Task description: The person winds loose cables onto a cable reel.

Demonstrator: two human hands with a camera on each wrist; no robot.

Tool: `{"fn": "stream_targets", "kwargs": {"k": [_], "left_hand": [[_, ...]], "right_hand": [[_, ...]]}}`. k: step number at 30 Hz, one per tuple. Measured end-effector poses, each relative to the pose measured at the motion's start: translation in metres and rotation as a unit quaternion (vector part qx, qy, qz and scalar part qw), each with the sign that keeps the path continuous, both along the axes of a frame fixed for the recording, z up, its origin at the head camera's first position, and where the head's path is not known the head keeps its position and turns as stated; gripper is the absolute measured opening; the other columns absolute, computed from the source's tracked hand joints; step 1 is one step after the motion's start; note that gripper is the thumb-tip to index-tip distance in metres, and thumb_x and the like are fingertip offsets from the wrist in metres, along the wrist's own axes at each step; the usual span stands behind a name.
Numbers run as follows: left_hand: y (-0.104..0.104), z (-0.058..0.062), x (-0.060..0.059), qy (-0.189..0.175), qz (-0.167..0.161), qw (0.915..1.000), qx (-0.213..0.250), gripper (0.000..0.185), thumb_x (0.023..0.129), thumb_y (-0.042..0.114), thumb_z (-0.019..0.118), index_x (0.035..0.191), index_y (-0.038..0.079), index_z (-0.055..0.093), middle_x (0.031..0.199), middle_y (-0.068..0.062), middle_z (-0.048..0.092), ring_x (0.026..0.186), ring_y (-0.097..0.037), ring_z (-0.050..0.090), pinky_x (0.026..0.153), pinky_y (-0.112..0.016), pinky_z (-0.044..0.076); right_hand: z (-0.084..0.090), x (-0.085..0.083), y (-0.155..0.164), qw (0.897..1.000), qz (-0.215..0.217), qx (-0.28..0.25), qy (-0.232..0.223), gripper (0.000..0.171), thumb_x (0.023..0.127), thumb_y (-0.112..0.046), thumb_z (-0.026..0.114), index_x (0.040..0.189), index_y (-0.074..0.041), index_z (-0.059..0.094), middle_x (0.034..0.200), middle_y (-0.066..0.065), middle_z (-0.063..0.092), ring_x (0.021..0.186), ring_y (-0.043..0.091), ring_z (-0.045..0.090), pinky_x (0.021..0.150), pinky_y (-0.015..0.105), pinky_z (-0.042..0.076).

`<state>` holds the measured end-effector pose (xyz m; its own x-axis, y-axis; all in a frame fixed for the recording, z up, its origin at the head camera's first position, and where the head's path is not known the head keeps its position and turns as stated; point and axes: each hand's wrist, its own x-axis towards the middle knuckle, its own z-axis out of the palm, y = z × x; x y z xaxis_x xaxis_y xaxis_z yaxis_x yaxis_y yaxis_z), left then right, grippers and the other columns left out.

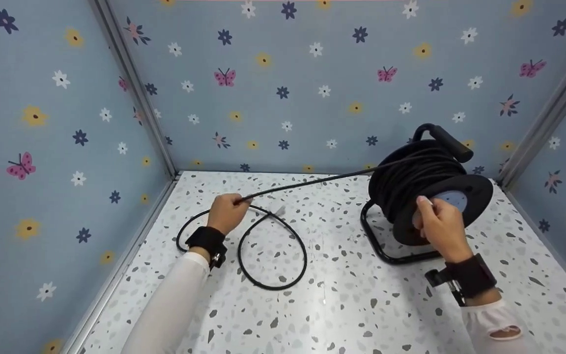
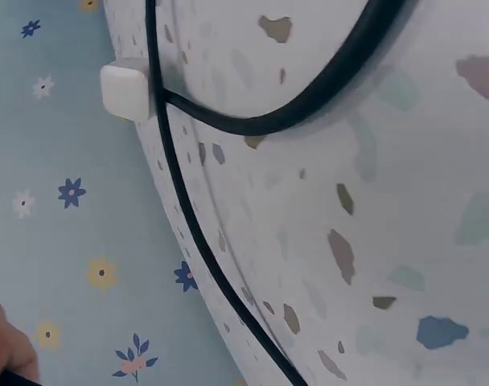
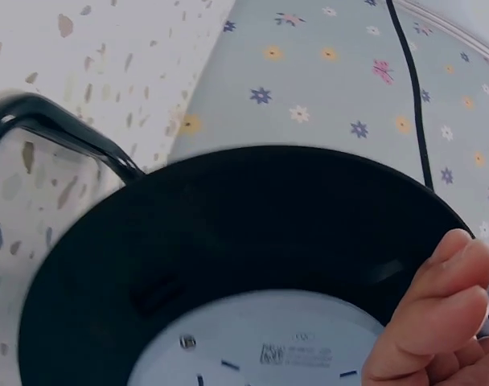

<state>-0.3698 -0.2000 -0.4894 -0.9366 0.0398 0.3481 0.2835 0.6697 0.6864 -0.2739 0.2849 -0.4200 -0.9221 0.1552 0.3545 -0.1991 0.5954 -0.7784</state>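
A black cable reel (image 1: 401,191) stands on a tubular frame at the right, its side disc (image 3: 252,209) bearing a pale blue centre plate (image 3: 252,346). At that disc my right hand (image 1: 440,226) has its fingers curled round a small winding knob, mostly hidden by the fingers. My left hand (image 1: 228,212) grips the black cable (image 1: 307,183), which runs taut from there to the wound drum. Beyond the left hand the loose cable lies in loops (image 1: 305,255) on the table. A white plug (image 2: 125,90) lies at the cable's end.
The speckled white table (image 1: 332,305) is bordered by blue flowered panels (image 1: 288,113) at the back and both sides. Metal posts (image 1: 135,83) stand at the corners. The reel's carry handle (image 1: 452,143) sticks up close to the back panel.
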Motion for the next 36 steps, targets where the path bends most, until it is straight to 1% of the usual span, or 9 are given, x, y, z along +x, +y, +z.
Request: {"fn": "stream_targets", "kwargs": {"k": [3, 7, 11, 13, 16, 22, 30, 34, 36], "left_hand": [[0.007, -0.007, 0.009, 0.044, -0.061, 0.9955, -0.058, 0.053, 0.105, 0.027, 0.073, 0.063, 0.020, 0.042, 0.055, 0.009, 0.034, 0.052, -0.010, 0.031, 0.060, -0.031, 0.030], [0.022, -0.016, 0.020, 0.087, -0.111, 0.9841, -0.109, 0.052, 0.106, 0.033, 0.072, 0.067, 0.019, 0.040, 0.060, 0.010, 0.031, 0.055, -0.008, 0.027, 0.068, -0.039, 0.041], [0.038, -0.019, 0.028, 0.107, -0.154, 0.9714, -0.146, 0.047, 0.109, 0.031, 0.063, 0.070, 0.016, 0.041, 0.063, 0.009, 0.027, 0.056, -0.008, 0.023, 0.067, -0.037, 0.039], [0.047, -0.018, 0.029, 0.115, -0.176, 0.9655, -0.154, 0.046, 0.111, 0.027, 0.059, 0.069, 0.016, 0.043, 0.062, 0.010, 0.027, 0.056, -0.007, 0.024, 0.062, -0.032, 0.030], [0.061, -0.014, 0.029, 0.130, -0.194, 0.9595, -0.158, 0.047, 0.112, 0.025, 0.055, 0.067, 0.016, 0.043, 0.061, 0.011, 0.027, 0.055, -0.007, 0.026, 0.060, -0.027, 0.027], [0.090, -0.009, 0.029, 0.128, -0.205, 0.9554, -0.169, 0.052, 0.114, 0.026, 0.050, 0.064, 0.021, 0.037, 0.057, 0.011, 0.026, 0.051, -0.006, 0.024, 0.058, -0.027, 0.027], [0.133, -0.020, 0.032, 0.097, -0.199, 0.9622, -0.159, 0.054, 0.116, 0.029, 0.046, 0.063, 0.022, 0.036, 0.055, 0.012, 0.029, 0.050, -0.006, 0.027, 0.055, -0.025, 0.026], [0.155, -0.019, 0.035, 0.081, -0.188, 0.9666, -0.154, 0.055, 0.116, 0.032, 0.043, 0.063, 0.018, 0.042, 0.054, 0.005, 0.042, 0.050, -0.012, 0.038, 0.055, -0.026, 0.031], [0.167, -0.017, 0.036, 0.082, -0.181, 0.9678, -0.155, 0.055, 0.116, 0.032, 0.043, 0.064, 0.015, 0.049, 0.057, -0.001, 0.056, 0.052, -0.017, 0.049, 0.056, -0.029, 0.038]], "right_hand": [[0.007, -0.003, 0.008, 1.000, -0.003, -0.017, -0.002, 0.055, 0.116, -0.042, 0.049, 0.088, 0.001, 0.067, 0.060, -0.002, 0.064, 0.046, 0.014, 0.060, 0.048, 0.025, 0.045], [0.016, -0.007, 0.022, 0.998, -0.011, -0.056, -0.015, 0.054, 0.116, -0.044, 0.046, 0.098, 0.002, 0.067, 0.061, -0.010, 0.063, 0.046, 0.010, 0.059, 0.047, 0.024, 0.048], [0.024, -0.011, 0.037, 0.995, -0.030, -0.089, -0.027, 0.054, 0.116, -0.045, 0.044, 0.100, 0.002, 0.066, 0.059, -0.013, 0.063, 0.046, 0.006, 0.058, 0.047, 0.022, 0.049], [0.027, -0.013, 0.044, 0.994, -0.041, -0.098, -0.030, 0.053, 0.116, -0.045, 0.044, 0.100, 0.001, 0.065, 0.059, -0.014, 0.063, 0.046, 0.004, 0.058, 0.047, 0.022, 0.050], [0.028, -0.016, 0.055, 0.993, -0.061, -0.093, -0.025, 0.051, 0.116, -0.045, 0.044, 0.103, 0.000, 0.066, 0.058, -0.016, 0.062, 0.046, 0.003, 0.058, 0.047, 0.021, 0.050], [0.027, -0.018, 0.079, 0.996, -0.087, -0.030, -0.016, 0.056, 0.116, -0.045, 0.041, 0.107, 0.004, 0.069, 0.057, -0.020, 0.059, 0.045, 0.002, 0.058, 0.049, 0.018, 0.048], [0.019, -0.020, 0.104, 0.993, -0.107, 0.030, -0.027, 0.060, 0.115, -0.044, 0.040, 0.087, 0.002, 0.066, 0.051, -0.019, 0.056, 0.045, 0.005, 0.055, 0.052, 0.023, 0.043], [0.012, -0.020, 0.113, 0.987, -0.140, 0.072, -0.030, 0.055, 0.114, -0.040, 0.041, 0.082, -0.002, 0.066, 0.049, -0.019, 0.053, 0.048, 0.006, 0.053, 0.057, 0.026, 0.040], [0.008, -0.021, 0.118, 0.985, -0.147, 0.083, -0.039, 0.053, 0.113, -0.039, 0.042, 0.080, -0.004, 0.064, 0.051, -0.019, 0.054, 0.050, 0.008, 0.053, 0.058, 0.028, 0.040]]}}
